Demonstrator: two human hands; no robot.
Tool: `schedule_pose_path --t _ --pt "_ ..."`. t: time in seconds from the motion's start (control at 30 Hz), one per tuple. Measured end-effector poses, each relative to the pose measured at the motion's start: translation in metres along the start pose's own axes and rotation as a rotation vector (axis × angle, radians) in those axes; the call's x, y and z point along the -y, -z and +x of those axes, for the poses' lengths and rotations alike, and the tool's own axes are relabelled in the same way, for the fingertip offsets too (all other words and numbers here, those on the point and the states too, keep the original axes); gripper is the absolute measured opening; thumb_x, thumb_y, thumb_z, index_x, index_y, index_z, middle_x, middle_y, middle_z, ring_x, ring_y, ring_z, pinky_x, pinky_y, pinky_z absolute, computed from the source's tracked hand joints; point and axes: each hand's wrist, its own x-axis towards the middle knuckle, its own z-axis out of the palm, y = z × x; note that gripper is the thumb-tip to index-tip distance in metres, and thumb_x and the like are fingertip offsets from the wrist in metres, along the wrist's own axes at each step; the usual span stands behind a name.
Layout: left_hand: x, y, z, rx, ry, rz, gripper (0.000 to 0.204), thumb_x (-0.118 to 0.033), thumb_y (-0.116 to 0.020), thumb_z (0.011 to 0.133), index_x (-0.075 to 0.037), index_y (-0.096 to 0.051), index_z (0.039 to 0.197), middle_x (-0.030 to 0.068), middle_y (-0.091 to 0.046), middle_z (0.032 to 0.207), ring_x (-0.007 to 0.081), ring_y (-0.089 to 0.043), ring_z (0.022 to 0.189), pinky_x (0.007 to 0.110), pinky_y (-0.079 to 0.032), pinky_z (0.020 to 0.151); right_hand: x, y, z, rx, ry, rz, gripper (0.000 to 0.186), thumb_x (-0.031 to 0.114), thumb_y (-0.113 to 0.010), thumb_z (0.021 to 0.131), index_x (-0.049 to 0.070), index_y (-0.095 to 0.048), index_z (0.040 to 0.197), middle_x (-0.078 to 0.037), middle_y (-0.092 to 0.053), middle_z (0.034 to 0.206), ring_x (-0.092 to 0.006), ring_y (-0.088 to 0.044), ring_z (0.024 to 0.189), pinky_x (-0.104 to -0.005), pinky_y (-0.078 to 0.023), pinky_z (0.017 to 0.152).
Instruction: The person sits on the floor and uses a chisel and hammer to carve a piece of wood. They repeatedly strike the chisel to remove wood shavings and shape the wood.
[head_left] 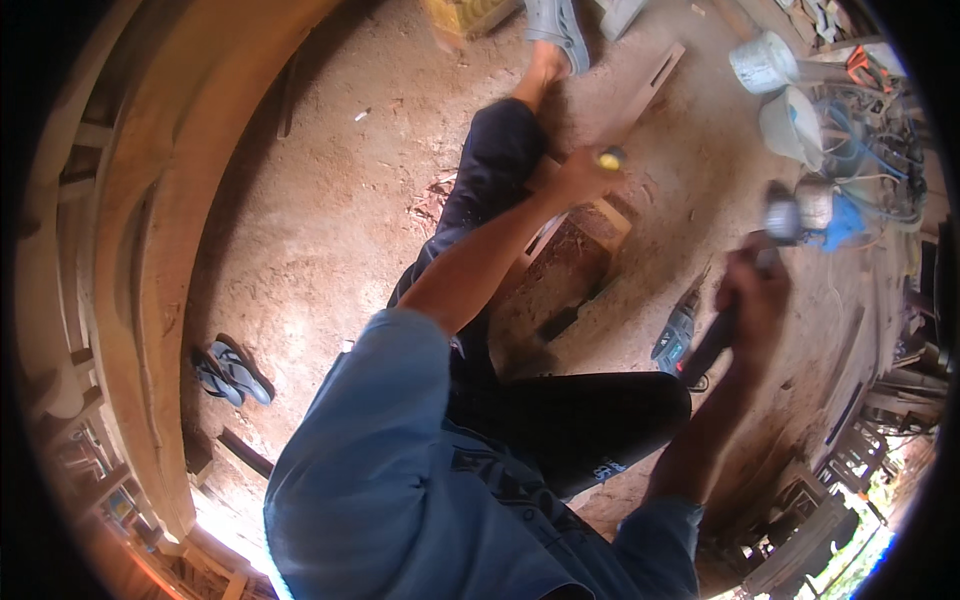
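Observation:
My left hand [580, 178] grips an upright tool with a yellow-topped handle [610, 161], probably a chisel, over a wooden piece [603, 235] on the dirt floor beside my outstretched leg; its lower end is hard to make out. My right hand [752, 290] is wrapped round the dark handle of a hammer, whose metal head [782, 215] is raised to the right of the left hand and blurred by motion. A teal-and-black power drill [675, 335] lies on the floor below the hammer.
A slotted board [655, 75] lies beyond my left hand. White buckets [762, 62], cables and clutter line the right side. Large timber [140, 260] curves along the left, with flip-flops [232, 372] beside it. A yellow wooden block [465, 15] sits at the top.

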Motion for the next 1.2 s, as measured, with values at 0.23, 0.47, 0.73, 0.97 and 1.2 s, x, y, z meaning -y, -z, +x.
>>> schedule_pose_path --t 0.23,0.47,0.73,0.97,1.2 --pt "-0.016 -0.005 -0.049 -0.067 -0.272 0.082 0.020 -0.014 -0.079 0.083 -0.003 -0.064 0.088 -0.0034 -0.056 0.073 0.0055 -0.050 0.069 0.027 -0.045 0.062 0.119 0.058 0.037 -0.411 0.653 0.034 0.025 0.012 -0.051 0.093 0.007 -0.056 0.069 -0.001 -0.057 0.059 -0.0128 -0.054 0.042 -0.0228 -0.049 0.040" --pt "-0.003 -0.010 -0.051 -0.066 -0.290 0.090 0.020 -0.016 -0.079 0.083 -0.005 -0.066 0.094 -0.0028 -0.061 0.079 0.0061 -0.054 0.074 0.027 -0.048 0.066 0.011 -0.084 0.043 -0.012 0.473 -0.560 0.011 0.014 -0.061 0.086 0.006 -0.063 0.078 -0.012 -0.064 0.070 -0.0266 -0.061 0.060 -0.0352 -0.051 0.056" --pt "-0.010 -0.011 -0.024 -0.058 -0.040 0.114 0.019 -0.021 -0.079 0.088 -0.006 -0.068 0.082 -0.0006 -0.062 0.063 0.0065 -0.053 0.054 0.027 -0.041 0.049 0.012 -0.027 0.040 0.213 0.092 -0.223 0.009 0.015 -0.068 0.089 0.010 -0.061 0.092 0.005 -0.049 0.064 -0.0068 -0.049 0.054 -0.0270 -0.042 0.052" --pt "0.003 -0.006 -0.014 -0.028 -0.011 0.163 0.027 -0.024 -0.080 0.086 -0.007 -0.067 0.072 -0.0013 -0.058 0.056 0.0073 -0.051 0.051 0.027 -0.040 0.049 0.142 0.057 0.069 -0.403 0.968 0.045 0.019 0.026 -0.063 0.094 0.008 -0.063 0.100 -0.004 -0.058 0.083 -0.0194 -0.053 0.071 -0.0355 -0.042 0.068" --pt "-0.015 -0.003 -0.007 0.012 -0.011 0.128 0.025 -0.026 -0.078 0.087 -0.006 -0.069 0.075 0.0000 -0.059 0.056 0.0082 -0.056 0.052 0.027 -0.043 0.051 -0.056 -0.081 0.084 0.231 0.390 -1.011 0.032 0.028 -0.064 0.095 0.005 -0.067 0.117 -0.015 -0.068 0.108 -0.0348 -0.063 0.098 -0.0472 -0.047 0.091"
